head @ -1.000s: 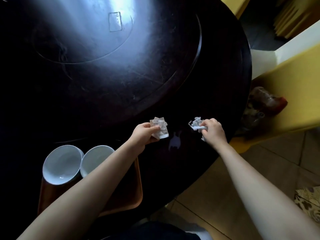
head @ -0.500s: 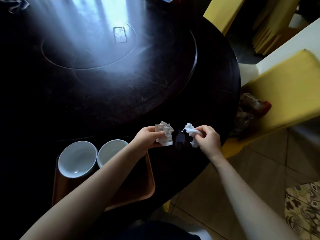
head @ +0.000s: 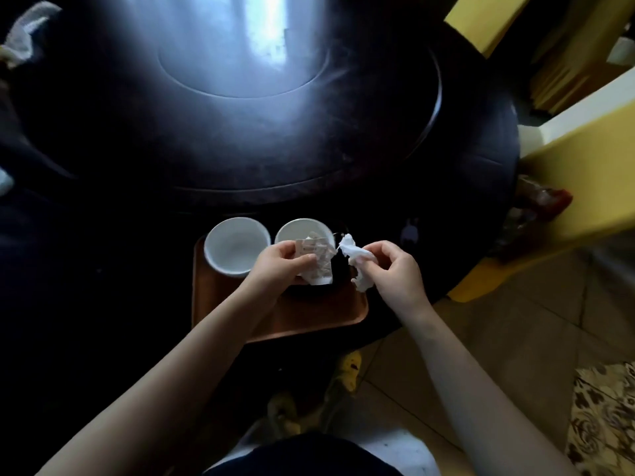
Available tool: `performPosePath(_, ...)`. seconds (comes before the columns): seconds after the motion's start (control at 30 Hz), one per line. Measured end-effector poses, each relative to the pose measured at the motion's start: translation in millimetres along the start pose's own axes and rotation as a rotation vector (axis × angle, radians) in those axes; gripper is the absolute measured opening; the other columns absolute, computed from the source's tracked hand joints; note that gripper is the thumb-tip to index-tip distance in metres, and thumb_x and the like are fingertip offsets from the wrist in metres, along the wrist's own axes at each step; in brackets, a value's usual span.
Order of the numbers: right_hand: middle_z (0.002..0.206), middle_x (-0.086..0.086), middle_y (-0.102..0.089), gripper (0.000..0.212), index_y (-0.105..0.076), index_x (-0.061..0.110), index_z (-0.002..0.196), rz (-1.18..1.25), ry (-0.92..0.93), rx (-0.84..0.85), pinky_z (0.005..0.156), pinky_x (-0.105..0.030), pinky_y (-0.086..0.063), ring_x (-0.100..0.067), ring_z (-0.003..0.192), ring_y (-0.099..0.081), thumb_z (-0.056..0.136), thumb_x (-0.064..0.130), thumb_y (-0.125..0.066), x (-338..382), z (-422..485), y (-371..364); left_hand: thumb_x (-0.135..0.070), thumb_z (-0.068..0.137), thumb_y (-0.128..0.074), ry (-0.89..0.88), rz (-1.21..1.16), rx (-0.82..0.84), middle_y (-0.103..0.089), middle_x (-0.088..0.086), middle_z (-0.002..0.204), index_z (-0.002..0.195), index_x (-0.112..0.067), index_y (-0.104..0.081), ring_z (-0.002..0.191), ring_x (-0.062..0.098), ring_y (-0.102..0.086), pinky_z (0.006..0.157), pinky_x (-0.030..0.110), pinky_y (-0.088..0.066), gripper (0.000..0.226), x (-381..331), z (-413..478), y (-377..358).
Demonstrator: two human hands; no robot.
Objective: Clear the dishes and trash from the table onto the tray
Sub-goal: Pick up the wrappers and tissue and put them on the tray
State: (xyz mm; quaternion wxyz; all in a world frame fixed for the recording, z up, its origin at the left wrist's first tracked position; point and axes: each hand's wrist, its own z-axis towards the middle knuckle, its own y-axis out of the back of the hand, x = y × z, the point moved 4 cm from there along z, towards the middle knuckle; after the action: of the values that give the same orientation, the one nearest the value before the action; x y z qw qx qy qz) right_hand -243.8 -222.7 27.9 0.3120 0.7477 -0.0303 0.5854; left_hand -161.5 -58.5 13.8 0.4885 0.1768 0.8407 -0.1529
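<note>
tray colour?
Orange-brown tray, clearest in the head view, near the table's edge under both hands.

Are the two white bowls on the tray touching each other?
Apart. The head view shows a dark gap between the left bowl and the right bowl.

To my right stands a yellow chair [head: 580, 173] by the tiled floor [head: 515, 321]; a patterned rug [head: 604, 417] lies below it, and a pale cloth [head: 24, 32] sits far left.
</note>
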Motion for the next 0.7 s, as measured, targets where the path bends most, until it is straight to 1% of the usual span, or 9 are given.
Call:
performPosePath(0.07,0.081,-0.002,-0.064,0.009,-0.066,0.011,0.080,-0.010,0.007,0.059,0.060,-0.011,-0.043,-0.006,0.070,-0.057,0.081,0.019,-0.069,6,-10,-24,-0.004,0.084,-0.062,-0.005,-0.004,-0.064,-0.071,0.000,0.081,0.090,-0.014,-0.065,0.071,0.012,-0.067,0.067,0.025,-0.057,0.012,11,-15,29)
performPosePath(0.17,0.084,0.000,-0.062,0.009,-0.065,0.012,0.080,-0.066,0.038,0.142,0.063,-0.009,-0.041,-0.006,0.074,-0.055,0.080,0.020,-0.068,12,-20,-60,-0.003,0.084,-0.061,0.006,-0.027,-0.180,-0.072,-0.006,0.070,0.090,-0.013,-0.066,0.063,0.007,-0.068,0.057,0.019,-0.056,0.012,30,-35,69)
performPosePath(0.23,0.081,0.003,-0.057,0.008,-0.064,0.013,0.080,-0.116,0.072,0.193,0.064,-0.007,-0.040,-0.003,0.071,-0.052,0.079,0.019,-0.069,15,-27,-82,-0.002,0.084,-0.061,0.020,-0.014,-0.257,-0.071,-0.001,0.074,0.095,-0.009,-0.064,0.061,0.006,-0.068,0.052,0.016,-0.053,0.014,45,-47,90)
performPosePath(0.3,0.080,0.004,-0.055,0.007,-0.065,0.010,0.080,-0.171,0.107,0.246,0.065,-0.006,-0.039,-0.003,0.070,-0.051,0.078,0.016,-0.069,13,-33,-103,-0.004,0.084,-0.061,0.048,0.021,-0.327,-0.069,0.003,0.080,0.099,-0.007,-0.064,0.064,0.007,-0.067,0.055,0.014,-0.052,0.016,62,-55,105)
performPosePath(0.37,0.084,-0.001,-0.058,0.006,-0.066,0.007,0.081,-0.262,0.155,0.294,0.068,-0.010,-0.038,-0.010,0.076,-0.053,0.078,0.012,-0.067,5,-37,-122,-0.005,0.083,-0.062,0.089,0.049,-0.374,-0.070,0.004,0.082,0.099,-0.006,-0.064,0.069,0.011,-0.068,0.061,0.019,-0.054,0.016,79,-58,113)
performPosePath(0.47,0.098,-0.009,-0.060,0.012,-0.066,0.007,0.092,-0.434,0.230,0.343,0.085,-0.025,-0.044,-0.023,0.095,-0.054,0.080,0.008,-0.063,-10,-39,-142,-0.008,0.083,-0.062,0.164,0.073,-0.407,-0.072,0.010,0.090,0.092,-0.013,-0.065,0.081,0.022,-0.069,0.079,0.039,-0.057,0.011,101,-54,115)
performPosePath(0.57,0.111,-0.009,-0.059,0.021,-0.064,0.008,0.106,-0.539,0.294,0.378,0.088,-0.027,-0.042,-0.026,0.103,-0.051,0.086,0.009,-0.058,-17,-39,-152,-0.016,0.080,-0.064,0.162,0.192,-0.442,-0.072,0.010,0.095,0.092,-0.017,-0.064,0.086,0.023,-0.069,0.085,0.044,-0.055,0.012,109,-45,113)
performPosePath(0.63,0.118,-0.008,-0.059,0.028,-0.060,0.009,0.116,-0.568,0.320,0.413,0.094,-0.034,-0.044,-0.028,0.110,-0.051,0.089,0.009,-0.054,-20,-41,-156,-0.020,0.079,-0.064,0.137,0.301,-0.477,-0.070,0.004,0.097,0.099,-0.014,-0.065,0.090,0.021,-0.066,0.084,0.038,-0.054,0.021,108,-38,112)
performPosePath(0.7,0.125,-0.009,-0.057,0.036,-0.053,0.009,0.126,-0.580,0.333,0.439,0.101,-0.038,-0.041,-0.030,0.117,-0.048,0.090,0.007,-0.051,-24,-43,-159,-0.019,0.082,-0.062,0.110,0.441,-0.514,-0.065,0.001,0.096,0.103,-0.010,-0.064,0.092,0.018,-0.061,0.078,0.027,-0.046,0.023,103,-35,110)
